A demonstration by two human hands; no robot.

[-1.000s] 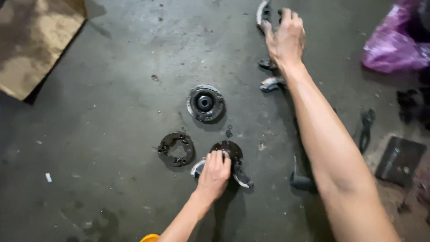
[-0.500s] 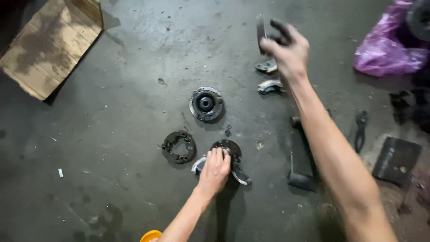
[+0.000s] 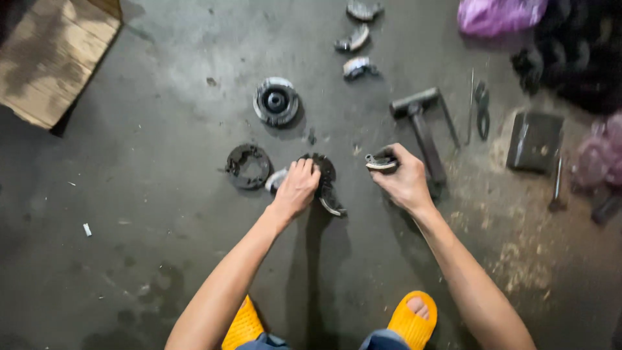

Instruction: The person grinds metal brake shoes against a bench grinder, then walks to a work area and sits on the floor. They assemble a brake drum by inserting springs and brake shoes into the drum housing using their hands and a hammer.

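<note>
The left hand (image 3: 299, 188) presses closed on a dark round assembly (image 3: 324, 178) on the floor (image 3: 129, 194). Just left of it lies a ring plate (image 3: 247, 166); beyond it a hub (image 3: 276, 101). The right hand (image 3: 403, 178) grips a curved shoe (image 3: 381, 162), lifted, with bare floor between the hands. Half a second ago this hand was far ahead at the shoes (image 3: 355, 39); now it is back near the assembly.

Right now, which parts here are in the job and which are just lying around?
In hand:
left hand on round dark assembly
right hand holding curved shoe

Lying about:
three shoes
pulley
dark ring plate
hammer
pliers
cardboard
purple bag
</note>
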